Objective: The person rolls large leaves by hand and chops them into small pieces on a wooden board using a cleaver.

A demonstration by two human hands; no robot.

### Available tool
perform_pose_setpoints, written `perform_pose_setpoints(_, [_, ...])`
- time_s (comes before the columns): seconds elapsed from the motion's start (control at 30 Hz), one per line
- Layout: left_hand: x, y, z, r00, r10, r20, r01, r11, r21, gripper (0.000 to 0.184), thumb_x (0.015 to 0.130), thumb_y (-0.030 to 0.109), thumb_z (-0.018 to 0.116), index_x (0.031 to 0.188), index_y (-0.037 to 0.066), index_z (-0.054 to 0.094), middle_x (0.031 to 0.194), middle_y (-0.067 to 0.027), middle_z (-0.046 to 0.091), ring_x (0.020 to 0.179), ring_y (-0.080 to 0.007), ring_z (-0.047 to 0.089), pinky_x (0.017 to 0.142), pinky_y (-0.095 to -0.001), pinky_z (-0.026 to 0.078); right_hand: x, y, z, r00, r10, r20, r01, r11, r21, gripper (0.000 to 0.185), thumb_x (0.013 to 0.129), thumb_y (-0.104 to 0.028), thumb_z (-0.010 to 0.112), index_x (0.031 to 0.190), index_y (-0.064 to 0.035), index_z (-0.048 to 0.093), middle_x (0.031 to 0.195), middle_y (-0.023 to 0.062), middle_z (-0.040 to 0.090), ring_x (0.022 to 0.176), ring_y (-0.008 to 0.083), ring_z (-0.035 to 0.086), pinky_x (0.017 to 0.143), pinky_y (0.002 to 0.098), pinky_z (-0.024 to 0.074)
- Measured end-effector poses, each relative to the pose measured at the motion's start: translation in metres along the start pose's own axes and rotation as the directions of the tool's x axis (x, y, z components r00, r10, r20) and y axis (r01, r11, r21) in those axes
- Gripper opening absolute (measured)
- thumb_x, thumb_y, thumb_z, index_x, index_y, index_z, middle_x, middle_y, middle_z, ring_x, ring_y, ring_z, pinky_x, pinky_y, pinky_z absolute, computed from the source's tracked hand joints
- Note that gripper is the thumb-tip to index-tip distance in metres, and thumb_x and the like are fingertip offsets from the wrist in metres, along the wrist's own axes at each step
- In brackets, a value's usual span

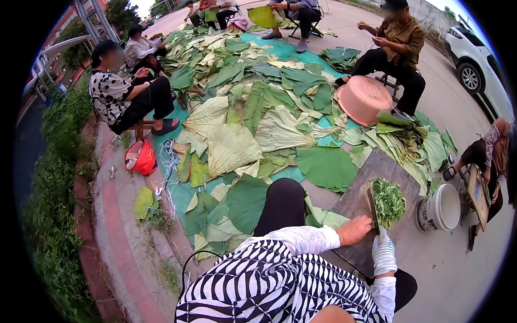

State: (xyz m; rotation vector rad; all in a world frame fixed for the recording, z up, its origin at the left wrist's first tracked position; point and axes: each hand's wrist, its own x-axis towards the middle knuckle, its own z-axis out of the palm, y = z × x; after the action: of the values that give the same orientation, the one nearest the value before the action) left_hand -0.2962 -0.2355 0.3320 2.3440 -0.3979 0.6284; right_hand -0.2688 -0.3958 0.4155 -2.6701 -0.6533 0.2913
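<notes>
A kitchen knife (372,205) stands with its long dark blade on a worn wooden board (353,195), its far end pointing away from me. My right hand (384,254), in a white ridged glove, is closed at the near end of the knife, where the handle is hidden. From the left, my bare left hand (355,230) comes up against the knife, fingers curled; what lies inside them is hidden. Along the blade's right side sits a heap of chopped green leaves (389,202). The board slopes across by my knees.
Large green leaves (326,168) cover a teal sheet ahead. A white bucket (446,207) stands right of the board, and a pink tub (366,100) lies farther off. Several people sit around the leaves, one (132,91) at left. A white car (478,67) is parked at right.
</notes>
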Motion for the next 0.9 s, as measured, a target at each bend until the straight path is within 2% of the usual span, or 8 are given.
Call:
perform_pose_setpoints(0.13, [-0.002, 0.0, 0.002, 0.996, 0.077, -0.046, -0.074, 0.995, 0.067, 0.013, 0.074, 0.009, 0.055, 0.083, 0.001, 0.06, 0.088, -0.0105, 0.05, 0.087, -0.0285, 0.05, 0.077, -0.0372, 0.045, -0.002, -0.003, -0.001, 1.0, 0.0, -0.004, 0.0, 1.0, 0.0, 0.036, 0.091, -0.016, 0.05, 0.127, -0.013, 0.051, 0.107, 0.0208, 0.063, 0.096, 0.0389, 0.061, 0.082, 0.047, 0.0483])
perform_pose_setpoints(0.27, [0.0, -0.001, 0.0, 0.999, 0.034, 0.026, -0.035, 0.999, 0.039, 0.013, 0.073, 0.01, 0.055, 0.082, 0.001, 0.059, 0.089, -0.0112, 0.051, 0.086, -0.0291, 0.051, 0.078, -0.0378, 0.045, -0.008, 0.005, 0.009, 0.98, -0.131, -0.148, 0.142, 0.988, 0.06, 0.034, 0.089, -0.01, 0.052, 0.123, -0.0054, 0.052, 0.104, 0.0237, 0.063, 0.094, 0.0407, 0.06, 0.08, 0.0455, 0.0495])
perform_pose_setpoints(0.4, [0.0, -0.001, 0.0, 0.999, 0.037, -0.016, -0.037, 0.999, 0.014, 0.012, 0.073, 0.009, 0.056, 0.082, 0.001, 0.059, 0.094, -0.0125, 0.054, 0.088, -0.0297, 0.052, 0.079, -0.0382, 0.045, -0.031, -0.003, 0.004, 0.971, -0.106, -0.215, 0.126, 0.988, 0.085, 0.035, 0.089, -0.006, 0.054, 0.124, -0.0045, 0.052, 0.106, 0.0223, 0.063, 0.095, 0.0381, 0.061, 0.081, 0.0431, 0.0496])
perform_pose_setpoints(0.47, [0.0, -0.001, -0.001, 1.0, 0.02, 0.001, -0.02, 1.0, 0.009, 0.013, 0.074, 0.008, 0.056, 0.083, 0.0, 0.059, 0.096, -0.0132, 0.054, 0.088, -0.03, 0.052, 0.079, -0.0382, 0.045, -0.042, -0.004, 0.005, 0.975, -0.072, -0.211, 0.084, 0.995, 0.046, 0.035, 0.089, -0.006, 0.053, 0.124, -0.0047, 0.051, 0.103, 0.0223, 0.064, 0.091, 0.0374, 0.063, 0.08, 0.0428, 0.05])
perform_pose_setpoints(0.53, [0.001, 0.0, -0.003, 1.0, 0.026, -0.012, -0.025, 1.0, 0.012, 0.015, 0.073, 0.006, 0.056, 0.086, 0.0, 0.061, 0.093, -0.0122, 0.055, 0.088, -0.0297, 0.053, 0.079, -0.038, 0.046, -0.059, -0.004, 0.002, 0.957, -0.167, -0.238, 0.146, 0.984, -0.105, 0.033, 0.089, -0.006, 0.053, 0.122, -0.0047, 0.052, 0.096, 0.022, 0.064, 0.083, 0.0365, 0.064, 0.074, 0.0431, 0.051])
perform_pose_setpoints(0.63, [0.004, 0.007, -0.008, 1.0, 0.01, 0.003, -0.011, 1.0, 0.028, 0.01, 0.073, 0.006, 0.054, 0.081, 0.002, 0.06, 0.088, -0.0122, 0.054, 0.086, -0.0313, 0.053, 0.077, -0.0398, 0.046, -0.079, -0.009, -0.006, 0.967, -0.132, -0.216, 0.124, 0.991, -0.053, 0.031, 0.088, -0.008, 0.053, 0.119, -0.004, 0.052, 0.092, 0.0207, 0.063, 0.076, 0.0358, 0.063, 0.065, 0.0442, 0.0514])
perform_pose_setpoints(0.73, [0.007, 0.006, -0.005, 1.0, 0.026, -0.001, -0.026, 1.0, 0.013, 0.012, 0.072, 0.006, 0.058, 0.083, 0.001, 0.06, 0.086, -0.013, 0.053, 0.085, -0.0324, 0.052, 0.074, -0.0414, 0.045, -0.095, -0.009, -0.012, 0.994, -0.022, -0.104, 0.021, 1.0, -0.007, 0.034, 0.088, -0.006, 0.052, 0.121, -0.0037, 0.05, 0.097, 0.0209, 0.062, 0.082, 0.0363, 0.062, 0.07, 0.0428, 0.0514])
perform_pose_setpoints(0.9, [0.007, 0.004, -0.002, 0.998, 0.057, -0.025, -0.057, 0.998, -0.012, 0.015, 0.07, 0.003, 0.06, 0.084, 0.001, 0.059, 0.088, -0.0137, 0.053, 0.083, -0.0343, 0.052, 0.072, -0.0433, 0.045, -0.105, -0.011, -0.019, 0.999, 0.032, -0.032, -0.033, 0.998, -0.046, 0.034, 0.087, -0.005, 0.049, 0.121, -0.0027, 0.049, 0.093, 0.0203, 0.061, 0.077, 0.0352, 0.062, 0.066, 0.0426, 0.0511])
